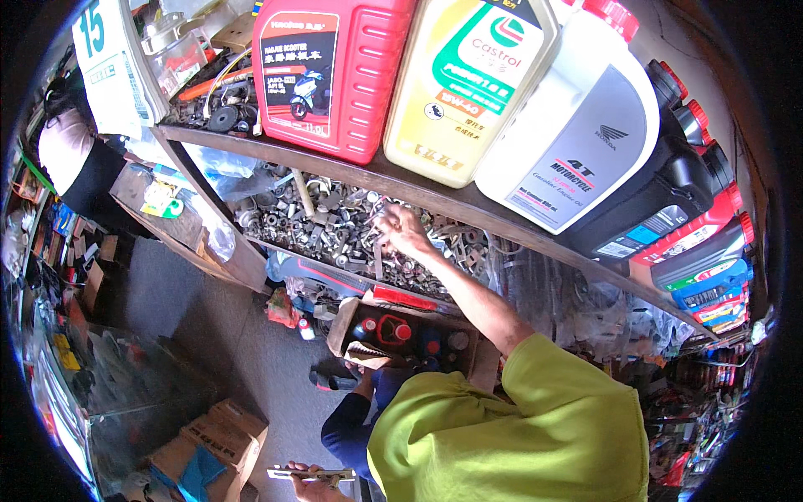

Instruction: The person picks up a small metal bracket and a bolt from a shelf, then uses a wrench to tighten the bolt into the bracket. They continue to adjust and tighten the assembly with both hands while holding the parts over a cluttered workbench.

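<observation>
My right arm, in a lime-green sleeve, stretches over a shallow shelf tray [288, 243] heaped with loose bolts, nuts and small metal parts. Over the middle of the heap, my right hand [403, 230] has its fingers bent and drawn together; whatever is between them is too small to make out. Low in the view, my left hand [311, 484] grips a long, flat silver metal piece [335, 475], its thumb along the top. A pale stick [302, 193] stands up among the parts, left of my right hand.
Above the tray, a wooden shelf [351, 166] carries a red oil bottle [335, 75], a yellow one [464, 92] and several others. Below stands an open carton [339, 326] with bottles inside. Cardboard boxes [222, 435] sit on the floor at lower left.
</observation>
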{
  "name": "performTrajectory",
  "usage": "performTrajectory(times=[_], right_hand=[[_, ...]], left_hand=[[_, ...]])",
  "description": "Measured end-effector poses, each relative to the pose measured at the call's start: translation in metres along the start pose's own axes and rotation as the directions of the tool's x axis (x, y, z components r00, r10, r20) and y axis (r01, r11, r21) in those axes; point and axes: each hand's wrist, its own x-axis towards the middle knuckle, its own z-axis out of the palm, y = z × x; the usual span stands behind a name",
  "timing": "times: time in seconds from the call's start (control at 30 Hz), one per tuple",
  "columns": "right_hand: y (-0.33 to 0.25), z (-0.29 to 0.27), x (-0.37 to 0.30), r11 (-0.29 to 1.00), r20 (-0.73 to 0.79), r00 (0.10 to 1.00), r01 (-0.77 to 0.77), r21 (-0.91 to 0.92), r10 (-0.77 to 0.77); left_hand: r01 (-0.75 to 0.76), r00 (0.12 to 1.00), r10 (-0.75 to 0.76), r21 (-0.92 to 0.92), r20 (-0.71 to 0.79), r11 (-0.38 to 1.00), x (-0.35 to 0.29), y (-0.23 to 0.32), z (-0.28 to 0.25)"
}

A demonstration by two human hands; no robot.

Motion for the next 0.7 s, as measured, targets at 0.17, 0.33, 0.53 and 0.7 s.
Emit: performTrajectory(times=[0.17, 0.33, 0.53, 0.7], right_hand=[[0.016, -0.011, 0.046, 0.609, 0.047, 0.966, 0.197, -0.769, -0.253], [0.014, -0.008, 0.078, 0.547, 0.103, 0.970, 0.211, -0.810, -0.222], [0.014, 0.003, 0.084, 0.499, 0.183, 0.972, 0.232, -0.835, -0.145], [0.008, -0.004, 0.070, 0.506, 0.310, 0.946, 0.313, -0.804, -0.092]], left_hand=[[0.111, 0.986, -0.091, -0.144, 0.139, 0.983, 0.003, -0.010, 0.020], [0.119, 0.991, -0.114, -0.074, 0.071, 0.990, -0.003, -0.009, 0.047], [0.043, 0.981, -0.027, 0.078, -0.190, 0.996, 0.008, -0.018, 0.036], [0.020, 0.992, -0.010, 0.079, -0.126, 0.997, 0.023, -0.025, -0.001]])
